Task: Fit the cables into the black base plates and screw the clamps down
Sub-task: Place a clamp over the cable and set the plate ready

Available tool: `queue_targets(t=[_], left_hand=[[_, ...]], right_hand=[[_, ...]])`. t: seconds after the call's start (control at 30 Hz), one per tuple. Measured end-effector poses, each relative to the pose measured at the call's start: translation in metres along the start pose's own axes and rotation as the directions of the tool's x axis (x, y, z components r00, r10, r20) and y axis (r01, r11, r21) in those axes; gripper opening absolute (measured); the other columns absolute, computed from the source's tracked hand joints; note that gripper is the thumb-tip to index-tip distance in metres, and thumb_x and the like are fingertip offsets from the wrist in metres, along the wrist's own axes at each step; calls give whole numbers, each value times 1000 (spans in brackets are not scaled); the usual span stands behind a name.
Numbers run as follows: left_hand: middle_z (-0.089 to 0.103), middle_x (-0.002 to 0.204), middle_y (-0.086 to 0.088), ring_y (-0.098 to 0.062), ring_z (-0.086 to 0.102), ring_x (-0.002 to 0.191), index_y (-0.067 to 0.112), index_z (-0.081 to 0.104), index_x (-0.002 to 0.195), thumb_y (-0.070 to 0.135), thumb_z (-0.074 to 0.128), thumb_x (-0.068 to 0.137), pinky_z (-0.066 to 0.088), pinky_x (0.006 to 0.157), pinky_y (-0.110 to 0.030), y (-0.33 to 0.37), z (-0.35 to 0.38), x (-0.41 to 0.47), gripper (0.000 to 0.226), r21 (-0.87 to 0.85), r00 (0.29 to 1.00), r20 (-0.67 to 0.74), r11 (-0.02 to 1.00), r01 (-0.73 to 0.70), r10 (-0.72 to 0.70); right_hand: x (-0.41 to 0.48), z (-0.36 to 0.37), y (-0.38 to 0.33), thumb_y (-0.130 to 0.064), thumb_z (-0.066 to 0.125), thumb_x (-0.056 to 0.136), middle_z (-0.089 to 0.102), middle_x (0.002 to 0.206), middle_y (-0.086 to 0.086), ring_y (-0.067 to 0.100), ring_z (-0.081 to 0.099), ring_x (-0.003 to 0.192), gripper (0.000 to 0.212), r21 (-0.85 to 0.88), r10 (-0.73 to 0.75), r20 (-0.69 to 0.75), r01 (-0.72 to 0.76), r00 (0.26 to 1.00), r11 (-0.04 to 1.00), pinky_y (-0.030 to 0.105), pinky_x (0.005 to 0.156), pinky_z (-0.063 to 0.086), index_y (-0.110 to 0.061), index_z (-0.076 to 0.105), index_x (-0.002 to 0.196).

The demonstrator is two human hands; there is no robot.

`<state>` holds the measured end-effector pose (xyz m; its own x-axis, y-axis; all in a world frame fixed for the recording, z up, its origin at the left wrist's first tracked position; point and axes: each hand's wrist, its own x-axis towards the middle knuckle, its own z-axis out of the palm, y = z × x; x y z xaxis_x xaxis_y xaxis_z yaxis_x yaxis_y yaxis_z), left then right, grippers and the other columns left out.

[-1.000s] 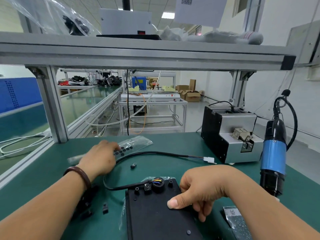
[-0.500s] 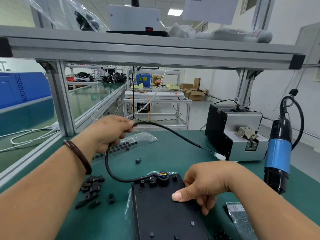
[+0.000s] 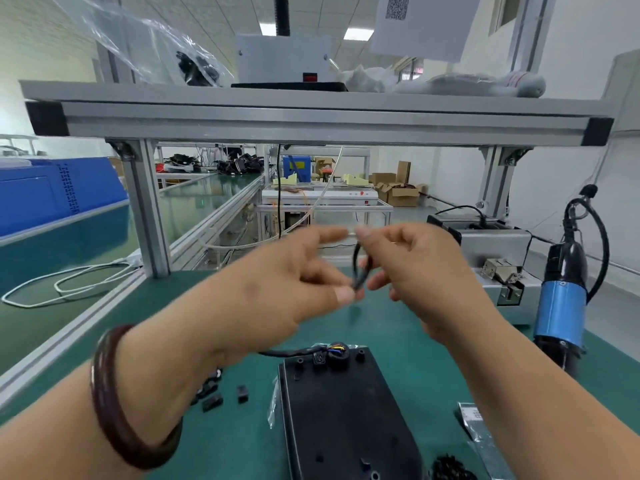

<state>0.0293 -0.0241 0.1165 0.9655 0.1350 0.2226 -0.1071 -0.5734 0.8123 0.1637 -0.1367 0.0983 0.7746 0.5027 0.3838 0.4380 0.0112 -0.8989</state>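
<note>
Your left hand (image 3: 294,278) and right hand (image 3: 412,271) each pinch the black cable (image 3: 360,268) in a tight grip above the base plate (image 3: 346,410).

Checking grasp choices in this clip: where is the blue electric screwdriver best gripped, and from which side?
Grip the blue electric screwdriver around its blue barrel, coming from the left with the right hand. It hangs upright, the barrel is round, and its cord loops from the top down the right side.

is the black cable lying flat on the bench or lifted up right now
Lifted. Both hands, left hand and right hand, pinch a bend of the black cable above the bench; its other end stays at the black base plate.
</note>
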Motion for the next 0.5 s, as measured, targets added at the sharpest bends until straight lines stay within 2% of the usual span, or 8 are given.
queue_targets(t=[0.07,0.1,0.17,0.23,0.33,0.37,0.43,0.5], left_hand=[[71,98,19,6,60,103,54,31,133,39,62,87,38,97,-30,-4,3,-4,57,67,991,134,998,-9,0],[69,96,22,6,59,103,59,33,129,51,58,85,40,100,-34,-5,-2,-4,52,123,989,149,992,-21,3],[66,99,24,7,58,101,60,39,127,66,50,81,42,103,-36,-5,-18,3,47,294,999,-5,955,-31,34],[54,125,26,6,49,114,53,33,136,60,48,84,31,109,-29,-4,-36,19,54,606,959,-205,795,-34,197],[23,153,16,-5,21,138,47,10,147,52,52,89,7,114,-29,-11,-42,46,72,855,962,-68,513,-81,265],[25,153,15,-7,22,139,47,11,147,52,50,90,7,117,-37,-16,-41,52,70,854,982,-19,514,-82,187],[51,135,16,-2,46,120,48,29,141,51,47,92,31,111,-42,-30,-45,53,53,767,1000,19,641,-30,23],[68,92,15,2,59,79,45,48,128,49,52,90,52,84,-29,-43,-50,43,39,613,996,51,789,31,-79]], right_hand=[[-1,-3,-2,-20,68,84,71,74,5,7,63,54,5,-8,-2,40,2,999,1000,17,45,41,-18,65,88],[-2,-5,-4,-10,65,83,72,75,6,7,63,56,11,-3,-1,67,1,998,1000,17,47,42,-17,65,92],[-2,-10,-7,-2,64,83,73,81,8,7,64,59,25,-9,-7,119,8,993,1000,15,51,44,-15,66,104],[-4,-16,-13,-3,63,87,74,84,4,7,65,60,28,-27,-68,226,76,972,997,11,52,44,-18,66,110],[-7,-26,-21,-3,57,93,75,86,-1,7,66,62,30,-21,-188,423,217,886,976,11,55,45,-28,65,109],[-5,-31,-21,-3,55,95,75,86,0,9,64,60,32,-11,-208,444,238,872,971,12,55,46,-28,66,109],[1,-40,-15,-1,51,96,72,81,3,9,55,52,32,32,-184,435,189,882,982,16,51,43,-25,66,110],[8,-47,-3,-1,48,97,66,73,5,8,47,46,29,73,-86,393,62,916,995,17,43,35,-21,65,110]])
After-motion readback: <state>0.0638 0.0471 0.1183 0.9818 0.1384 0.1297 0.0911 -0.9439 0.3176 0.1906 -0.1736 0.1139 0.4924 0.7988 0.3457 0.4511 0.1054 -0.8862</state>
